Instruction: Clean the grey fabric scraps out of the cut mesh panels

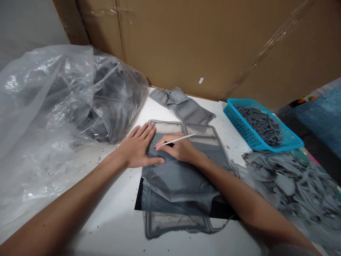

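Note:
Grey sheer fabric (181, 181) with darker seamed borders lies spread on the white table, partly over a black sheet (222, 210). My left hand (140, 147) rests flat on the fabric's upper left edge, fingers spread and thumb pointing right. Just right of it, my right hand (177, 147) is closed around a thin white pen-like stick (179, 139). The stick slants, one end by my fingertips over the cloth and the other toward the upper right. Its working tip is too small to make out.
A clear plastic bag (117, 92) full of grey fabric stands at left. A folded grey piece (183, 105) lies behind. At right are a blue basket (239, 131) of thin dark strips and a heap of grey scraps (301, 185). Cardboard (173, 42) walls the back; small dark bits dot the table.

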Available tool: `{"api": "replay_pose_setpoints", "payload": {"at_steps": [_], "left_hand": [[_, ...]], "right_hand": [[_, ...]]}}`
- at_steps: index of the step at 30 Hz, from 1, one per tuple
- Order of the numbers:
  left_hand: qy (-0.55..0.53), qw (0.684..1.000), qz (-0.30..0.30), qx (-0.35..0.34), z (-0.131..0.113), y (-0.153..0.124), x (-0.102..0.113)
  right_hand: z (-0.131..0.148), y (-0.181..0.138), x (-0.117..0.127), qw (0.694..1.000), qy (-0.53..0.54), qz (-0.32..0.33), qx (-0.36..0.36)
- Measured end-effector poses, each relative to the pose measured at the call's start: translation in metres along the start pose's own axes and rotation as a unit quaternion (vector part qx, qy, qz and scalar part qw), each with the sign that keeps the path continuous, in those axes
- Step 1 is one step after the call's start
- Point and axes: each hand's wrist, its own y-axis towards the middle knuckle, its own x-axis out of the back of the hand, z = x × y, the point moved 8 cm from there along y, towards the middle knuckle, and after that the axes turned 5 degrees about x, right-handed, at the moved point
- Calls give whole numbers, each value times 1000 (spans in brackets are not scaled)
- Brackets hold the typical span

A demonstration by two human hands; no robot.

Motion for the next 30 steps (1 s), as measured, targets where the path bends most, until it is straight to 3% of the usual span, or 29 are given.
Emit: {"api": "replay_pose_setpoints", "payload": {"at_steps": [5,8,11,16,21,25,30], "left_hand": [[-4,1000,21,5,1,1,-1],[-13,999,36,13,3,2,-1],[-11,999,46,25,5,2,-2],[5,1000,17,19,1,0,1],[4,999,-19,29,2,0,2],[10,998,-58,29,4,0,1],[11,997,-65,35,5,0,-2]], "right_hand": [[6,-1,-10,992,-86,37,90],[7,3,-13,981,-157,22,110],[2,9,-8,987,-141,-29,68],[-17,12,7,997,-18,-68,-33],[-32,18,22,994,-31,-78,-69],[-38,25,21,995,-48,-58,-70],[-39,24,17,995,-34,-57,-73]]}}
